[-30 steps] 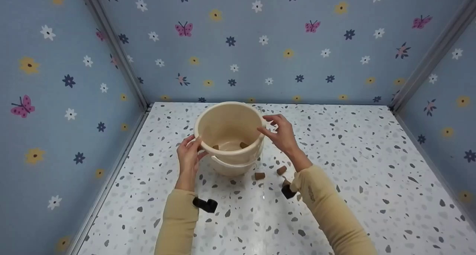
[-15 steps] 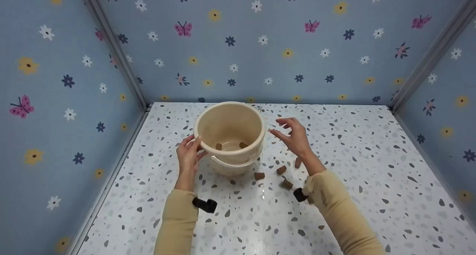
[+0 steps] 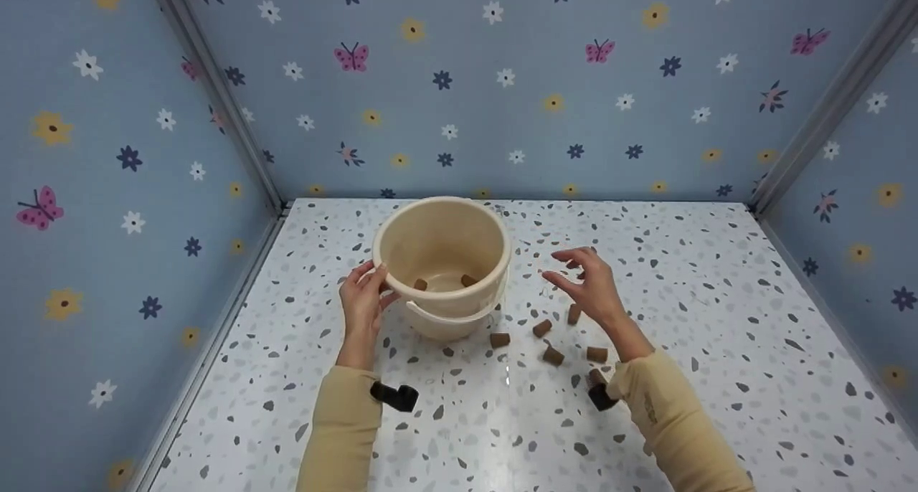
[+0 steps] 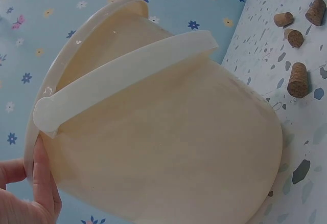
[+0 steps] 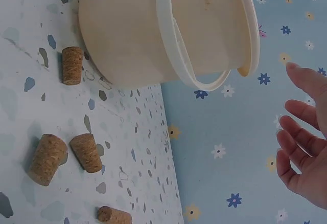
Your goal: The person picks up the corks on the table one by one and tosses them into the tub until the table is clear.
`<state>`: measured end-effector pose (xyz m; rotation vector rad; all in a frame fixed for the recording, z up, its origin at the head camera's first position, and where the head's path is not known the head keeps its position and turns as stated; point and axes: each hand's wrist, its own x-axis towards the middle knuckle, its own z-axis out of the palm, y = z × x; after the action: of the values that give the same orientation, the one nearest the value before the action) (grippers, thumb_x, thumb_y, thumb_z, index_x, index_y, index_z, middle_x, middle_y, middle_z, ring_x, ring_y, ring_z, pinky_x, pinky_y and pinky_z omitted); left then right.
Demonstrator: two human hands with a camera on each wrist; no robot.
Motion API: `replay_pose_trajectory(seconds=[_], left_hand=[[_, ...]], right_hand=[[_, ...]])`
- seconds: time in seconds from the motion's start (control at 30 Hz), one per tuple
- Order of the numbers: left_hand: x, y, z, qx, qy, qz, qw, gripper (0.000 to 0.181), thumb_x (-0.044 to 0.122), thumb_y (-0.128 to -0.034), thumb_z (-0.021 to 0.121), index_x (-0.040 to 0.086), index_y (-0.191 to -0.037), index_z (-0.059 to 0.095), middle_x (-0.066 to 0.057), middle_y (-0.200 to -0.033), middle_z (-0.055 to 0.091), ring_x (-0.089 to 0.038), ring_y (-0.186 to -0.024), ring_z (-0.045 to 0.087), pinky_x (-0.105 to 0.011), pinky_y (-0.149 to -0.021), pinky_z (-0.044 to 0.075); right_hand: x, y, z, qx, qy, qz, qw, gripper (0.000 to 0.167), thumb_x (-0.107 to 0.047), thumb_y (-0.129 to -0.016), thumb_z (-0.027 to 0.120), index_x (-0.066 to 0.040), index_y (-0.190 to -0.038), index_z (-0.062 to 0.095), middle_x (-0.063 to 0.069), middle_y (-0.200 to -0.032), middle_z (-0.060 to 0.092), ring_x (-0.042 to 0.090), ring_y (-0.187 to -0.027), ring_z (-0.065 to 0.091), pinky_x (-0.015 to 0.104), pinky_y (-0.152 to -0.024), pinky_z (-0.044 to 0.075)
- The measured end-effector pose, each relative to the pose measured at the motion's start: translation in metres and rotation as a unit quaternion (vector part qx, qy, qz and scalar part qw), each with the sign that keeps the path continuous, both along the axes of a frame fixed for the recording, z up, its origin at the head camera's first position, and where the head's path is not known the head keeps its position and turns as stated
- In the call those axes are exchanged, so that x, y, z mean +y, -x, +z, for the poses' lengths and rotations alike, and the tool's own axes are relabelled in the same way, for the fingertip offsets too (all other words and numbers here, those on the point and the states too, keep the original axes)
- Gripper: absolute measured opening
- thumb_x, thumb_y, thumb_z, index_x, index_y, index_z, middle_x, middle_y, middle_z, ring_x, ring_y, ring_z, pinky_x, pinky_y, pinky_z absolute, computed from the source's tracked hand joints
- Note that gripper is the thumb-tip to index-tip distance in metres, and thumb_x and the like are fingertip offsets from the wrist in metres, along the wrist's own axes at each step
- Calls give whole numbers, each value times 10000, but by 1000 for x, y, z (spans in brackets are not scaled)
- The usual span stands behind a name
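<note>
We see the bucket [image 3: 445,237] standing on the desk [image 3: 459,434], its rim [image 3: 448,295] still pinched by the left hand [image 3: 362,298]; the right hand [image 3: 595,289], earlier at this rim, is now released and apart, near the corks [image 3: 543,328].

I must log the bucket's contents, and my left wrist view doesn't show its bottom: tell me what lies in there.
Observer: The head view shows two corks at the bottom of the bucket.
Operator: Noted. Report on the right hand; it is outside my picture.
Observer: It is held above the table, apart from the bucket and holding nothing, as the right wrist view shows.
Operator: Last thing: count what lies outside the bucket, since my picture cuts off at the edge.
Observer: The head view shows six corks on the table, one of them partly hidden by the black wrist camera at the right sleeve.
</note>
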<state>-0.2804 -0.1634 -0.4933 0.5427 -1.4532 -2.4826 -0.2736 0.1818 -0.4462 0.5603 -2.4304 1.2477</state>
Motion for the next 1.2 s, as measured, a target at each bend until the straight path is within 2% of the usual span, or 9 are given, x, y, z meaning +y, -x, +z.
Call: replay_pose_trajectory(seconds=[0.07, 0.1, 0.2, 0.6, 0.67, 0.9, 1.07, 1.13, 1.2], left_hand=[[-8, 15, -23, 90, -16, 20, 10000, 309, 150, -838, 620, 35, -1114, 539, -139, -957, 606, -227, -744, 614, -324, -569, 540], [-5, 11, -14, -48, 114, 33, 9999, 335, 155, -834, 626, 31, -1130, 529, -151, -988, 599, -248, -781, 613, -340, -600, 541], [-10, 22, -30, -196, 305, 129, 9993, 396, 200, -809, 657, 54, -1150, 521, -142, -1020, 593, -269, -835, 607, -358, -641, 538], [15, -23, 41, -609, 583, 228, 9962, 363, 108, -868, 571, 5, -1199, 462, -208, -1132, 524, -255, -851, 596, -314, -661, 536], [14, -23, 39, -544, 447, 154, 9974, 360, 108, -867, 572, 11, -1198, 470, -190, -1111, 541, -255, -850, 599, -320, -661, 536], [-14, 30, -44, -134, 138, 105, 9998, 377, 197, -792, 675, 94, -1129, 541, -105, -971, 611, -227, -766, 621, -337, -587, 541], [-4, 13, -13, -452, 385, 204, 9980, 413, 187, -812, 652, 43, -1168, 502, -162, -1049, 577, -294, -876, 597, -353, -653, 537], [-2, 9, -8, -470, 405, 218, 9978, 418, 195, -812, 652, 40, -1168, 499, -161, -1060, 574, -293, -890, 593, -349, -667, 535], [-5, 14, -16, -445, 396, 222, 9980, 418, 207, -807, 658, 56, -1166, 506, -145, -1054, 583, -276, -880, 600, -346, -663, 536]], right_hand=[[5, -3, -3, 5, -32, -3, 10000, 322, -224, -766, 701, -62, -1034, 623, 99, -984, 577, 206, -855, 519, 355, -678, 453], [7, -5, -4, -11, -31, -11, 10000, 315, -218, -767, 700, -64, -1031, 624, 95, -979, 576, 204, -852, 519, 358, -676, 452], [13, -10, -8, -78, -36, -36, 10000, 300, -212, -768, 699, -67, -1020, 627, 102, -971, 573, 197, -845, 518, 360, -669, 447], [38, -32, -27, -286, -273, -246, 9989, 279, -186, -753, 713, -72, -997, 639, 74, -945, 588, 203, -820, 528, 340, -648, 442], [41, -34, -31, -299, -318, -293, 9986, 279, -184, -749, 717, -63, -988, 641, 65, -935, 588, 220, -815, 531, 318, -639, 436], [50, -47, -45, -544, -331, -271, 9976, 287, -175, -742, 723, -49, -986, 641, 60, -935, 596, 249, -811, 539, 377, -640, 457], [58, -56, -53, -873, -362, -346, 9949, 303, -196, -741, 723, -53, -995, 641, 72, -935, 590, 253, -822, 539, 450, -674, 458], [60, -59, -57, -961, -390, -438, 9936, 305, -214, -741, 722, -63, -994, 643, 62, -933, 589, 242, -821, 540, 437, -676, 462], [63, -61, -60, -1033, -398, -492, 9926, 304, -217, -739, 724, -68, -991, 645, 59, -928, 590, 245, -819, 543, 436, -678, 467]])
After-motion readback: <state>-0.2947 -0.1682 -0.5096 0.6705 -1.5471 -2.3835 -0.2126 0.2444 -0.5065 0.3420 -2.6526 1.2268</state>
